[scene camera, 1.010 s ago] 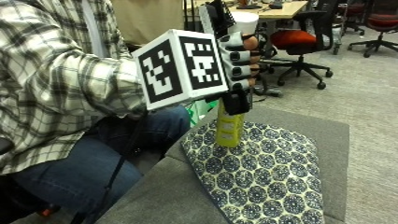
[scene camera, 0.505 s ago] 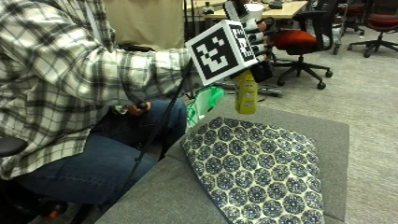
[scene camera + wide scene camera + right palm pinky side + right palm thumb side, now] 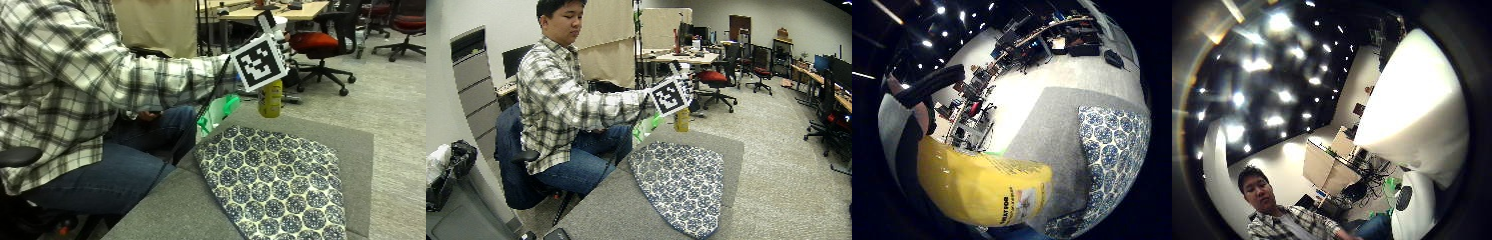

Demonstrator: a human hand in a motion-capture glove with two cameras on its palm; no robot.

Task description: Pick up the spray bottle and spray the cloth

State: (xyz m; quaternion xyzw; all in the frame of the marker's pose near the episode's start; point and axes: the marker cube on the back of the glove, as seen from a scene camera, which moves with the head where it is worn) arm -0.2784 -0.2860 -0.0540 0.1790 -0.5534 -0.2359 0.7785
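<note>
Spray bottle [image 3: 270, 98] held aloft in right hand [image 3: 282, 44], above cloth [image 3: 279, 185]

Glossy yellow plastic spray bottle [image 3: 270, 98]; matt patterned cloth [image 3: 273, 180]; rough grey felt-like table [image 3: 353, 145]

The spray bottle [image 3: 270, 98] is in my grip [image 3: 282, 45], upright and lifted clear of the table [image 3: 346, 140]. Its body is yellow and see-through, hanging below my grip, with a label [image 3: 1019, 204] of dark print near its base; the white spray head [image 3: 1412, 115] sits close against my palm. The cloth [image 3: 276, 185] lies flat on the grey table below and to the near side of my grip, well apart from the bottle. It is white with a dense pattern of dark blue rounded medallions, shaped roughly like a rounded triangle, its wide end nearest the bottle.
</note>
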